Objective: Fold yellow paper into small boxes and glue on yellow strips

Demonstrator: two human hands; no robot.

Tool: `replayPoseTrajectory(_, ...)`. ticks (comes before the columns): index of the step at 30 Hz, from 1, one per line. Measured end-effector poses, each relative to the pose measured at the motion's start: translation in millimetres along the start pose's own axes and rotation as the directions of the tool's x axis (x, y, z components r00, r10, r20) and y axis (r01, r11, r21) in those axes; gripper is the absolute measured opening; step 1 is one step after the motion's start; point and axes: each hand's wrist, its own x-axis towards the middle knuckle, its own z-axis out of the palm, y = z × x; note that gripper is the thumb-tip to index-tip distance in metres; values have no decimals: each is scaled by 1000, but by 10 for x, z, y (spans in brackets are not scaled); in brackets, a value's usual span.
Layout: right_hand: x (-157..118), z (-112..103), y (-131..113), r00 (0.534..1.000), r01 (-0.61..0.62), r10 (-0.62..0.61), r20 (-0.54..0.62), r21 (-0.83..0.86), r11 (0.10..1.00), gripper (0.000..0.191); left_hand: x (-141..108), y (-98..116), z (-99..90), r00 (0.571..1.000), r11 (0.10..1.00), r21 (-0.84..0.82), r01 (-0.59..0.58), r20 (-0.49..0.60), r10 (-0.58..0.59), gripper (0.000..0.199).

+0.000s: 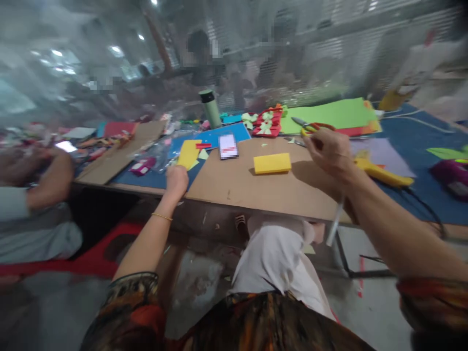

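Left hand (pixel 177 179) grasping near end of yellow sheet (pixel 188 153); right hand (pixel 327 151) curled beside scissors (pixel 300 121), can't tell its grip. Folded yellow piece (pixel 272 164) between my hands: probably light, creasable, best pinched by edges.

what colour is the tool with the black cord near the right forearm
Yellow; the tool shows best in the head view.

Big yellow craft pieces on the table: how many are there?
2: one yellow piece at the left hand, another yellow piece on the brown board. Others may be hidden.
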Motion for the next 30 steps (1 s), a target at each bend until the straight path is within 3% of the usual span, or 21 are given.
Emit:
replayPoseTrajectory(3,-41,7,-59,999,37,-38,12,36,999,29,27,-55,-20,999,999,11,43,-10,-43,42)
replayPoseTrajectory(6,-40,-46,-121,992,26,-35,119,77,997,27,83,-106,-67,996,996,-23,81,-40,-82,34)
replayPoseTrajectory(11,45,-195,-212,949,98,-129,288,117,988,16,205,-194,-42,994,970,-226,89,-44,-101,12)
replayPoseTrajectory(17,15,-135,-293,826,321,-285,486,9,947,73,173,-242,-33,986,890,-442,108,-65,-152,5)
replayPoseTrajectory(21,-46,-11,-395,754,357,-250,607,-60,932,98,98,-220,-121,976,873,-476,103,-120,-181,7)
replayPoseTrajectory(26,-36,179,-423,795,288,-159,586,-134,948,95,60,-154,-264,918,890,-453,48,-330,-218,27)
replayPoseTrajectory(30,65,327,-372,837,224,-82,541,-201,954,92,45,-100,-354,866,908,-420,-11,-458,-201,27)
